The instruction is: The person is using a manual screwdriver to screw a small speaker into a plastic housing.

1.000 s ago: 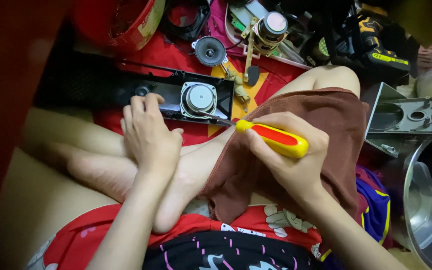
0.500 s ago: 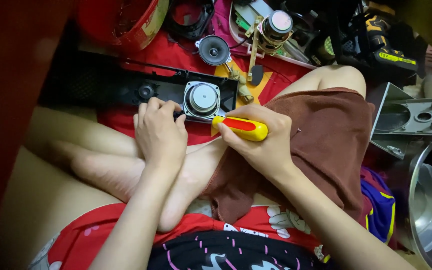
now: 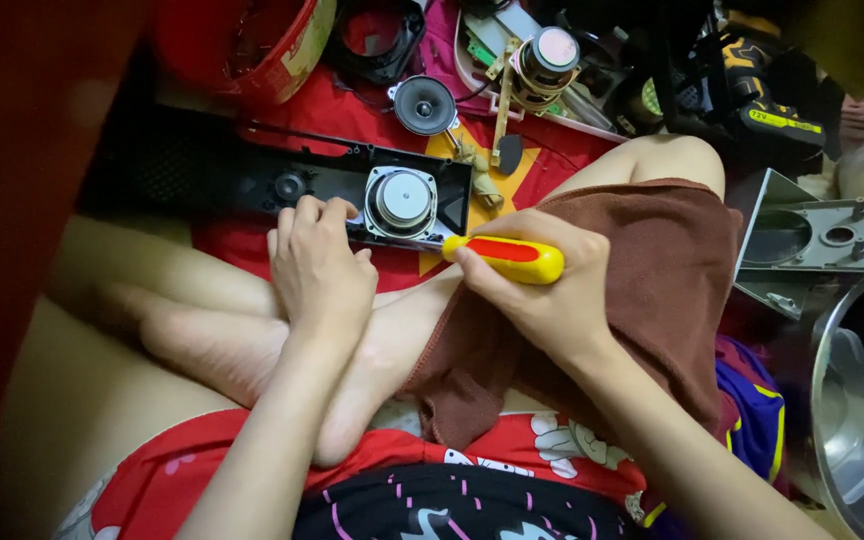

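A long black speaker panel (image 3: 252, 180) lies across a red cloth, with a round silver speaker driver (image 3: 401, 202) mounted in it. My left hand (image 3: 320, 268) rests on the panel's near edge just left of the driver, fingers curled over it. My right hand (image 3: 542, 290) grips a screwdriver with a yellow and red handle (image 3: 507, 257). Its tip points left toward the driver's lower right corner; the tip itself is hidden. My crossed legs and a brown cloth (image 3: 652, 290) lie beneath both hands.
A loose small speaker (image 3: 424, 104), a cylindrical motor part (image 3: 542, 62) and a red bowl (image 3: 252, 45) lie at the back. A cordless drill (image 3: 752, 100) sits at the top right. A grey metal bracket (image 3: 812, 245) and a steel basin (image 3: 857, 420) stand at the right.
My right hand has carried the screwdriver left, from over my knee to the driver's right edge. My left hand has stayed on the panel.
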